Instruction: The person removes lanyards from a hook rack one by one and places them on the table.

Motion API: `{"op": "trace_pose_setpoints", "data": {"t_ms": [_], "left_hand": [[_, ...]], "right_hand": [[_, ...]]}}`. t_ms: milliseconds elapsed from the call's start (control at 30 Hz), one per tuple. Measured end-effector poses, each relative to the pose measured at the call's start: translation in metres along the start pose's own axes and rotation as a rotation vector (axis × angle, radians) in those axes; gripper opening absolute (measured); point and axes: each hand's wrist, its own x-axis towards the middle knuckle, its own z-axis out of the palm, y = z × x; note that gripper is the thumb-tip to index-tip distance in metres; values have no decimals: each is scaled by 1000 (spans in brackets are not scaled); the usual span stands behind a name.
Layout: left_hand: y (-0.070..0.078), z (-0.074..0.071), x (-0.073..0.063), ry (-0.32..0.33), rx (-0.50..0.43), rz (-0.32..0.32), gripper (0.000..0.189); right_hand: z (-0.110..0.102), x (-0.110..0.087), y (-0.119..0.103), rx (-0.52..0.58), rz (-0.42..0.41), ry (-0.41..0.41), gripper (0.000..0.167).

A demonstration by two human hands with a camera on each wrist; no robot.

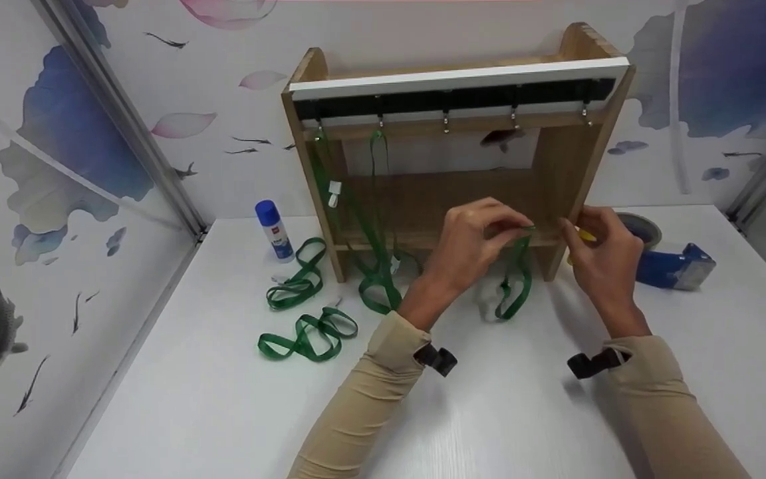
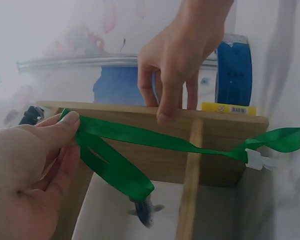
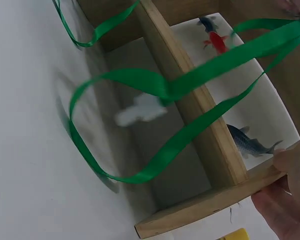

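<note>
My left hand (image 1: 464, 243) pinches a green lanyard (image 2: 125, 134) between thumb and fingers, in front of the right part of a wooden rack (image 1: 586, 153). The lanyard's loop hangs down toward the table, and a white plastic clip (image 2: 260, 160) shows on it in the left wrist view. My right hand (image 1: 606, 256) grips the front edge of the rack's right side panel, thumb on one face and fingers on the other. Along the rack's top runs a row of small metal hooks (image 1: 446, 121). Green lanyards (image 1: 373, 219) hang from the two leftmost hooks.
Two coiled green lanyards (image 1: 308, 338) lie on the white table (image 1: 177, 399), left of the rack. A glue stick (image 1: 274, 231) with a blue cap stands behind them. Beyond my right hand are a blue dispenser-like object (image 1: 675, 267) and a yellow item (image 2: 229, 109) against the panel.
</note>
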Motion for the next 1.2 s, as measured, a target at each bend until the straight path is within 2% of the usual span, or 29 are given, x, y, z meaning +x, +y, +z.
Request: {"op": "trace_pose_setpoints", "data": {"t_ms": [133, 233, 300, 400, 500, 567, 633, 667, 733, 833, 900, 1033, 1200], "left_hand": [[-8, 13, -14, -71, -18, -78, 13], [-15, 25, -24, -121, -23, -170, 14], [-20, 32, -30, -127, -39, -237, 13], [-28, 41, -37, -82, -92, -356, 11], [-34, 47, -42, 15, -197, -458, 9], [-37, 49, -45, 69, -238, -500, 8], [-40, 51, -48, 79, -207, -520, 7], [-41, 52, -49, 62, -175, -523, 7], [-43, 54, -53, -17, -83, -530, 6], [-45, 54, -60, -198, 60, -518, 5], [-45, 54, -64, -314, 111, -502, 5], [-43, 49, -67, -464, 114, -509, 6], [-38, 45, -63, -585, 94, -545, 29]], "right_hand": [[0, 1, 0, 1, 1, 6, 36], [0, 0, 1, 1, 12, 6, 36], [0, -1, 1, -3, 18, 4, 37], [1, -2, 1, -8, 20, 5, 37], [1, -2, 0, -14, 19, 7, 36], [1, -2, -1, -14, 25, 5, 37], [1, -1, -2, -14, 33, -1, 37], [1, -1, -2, -14, 35, -3, 37], [1, -1, -2, -17, 42, -8, 38], [1, -1, -1, -18, 44, -8, 38], [1, -1, -1, -18, 46, -5, 37], [2, -1, -1, -13, 50, -9, 37], [2, -1, -2, -16, 45, -15, 38]]}}
